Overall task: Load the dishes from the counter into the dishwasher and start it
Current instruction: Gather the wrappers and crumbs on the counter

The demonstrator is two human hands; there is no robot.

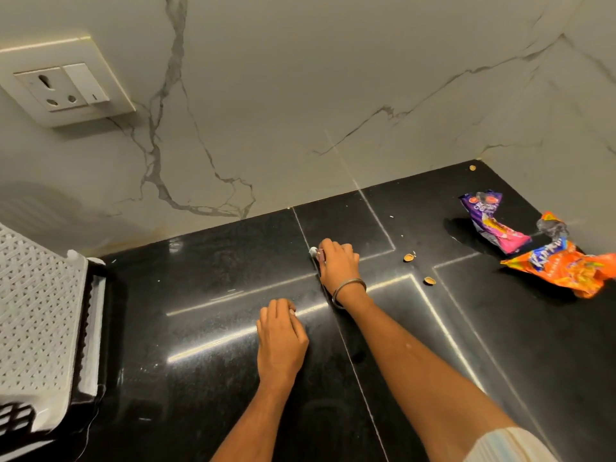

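Observation:
Both my hands are over a black polished counter (206, 378). My right hand (338, 263), with a metal bangle on its wrist, pinches a small whitish scrap (313, 251) against the counter top near the middle. My left hand (281, 338) rests on the counter a little nearer to me, its fingers curled under and holding nothing that I can see. No dishes and no dishwasher are in view.
A white perforated plastic basket (36, 308) stands at the left edge. Two crumpled snack wrappers, purple (490, 221) and orange (566, 265), lie at the right. Nut shell pieces (409, 257) lie between them and my right hand. A marble wall with a socket (63, 86) rises behind.

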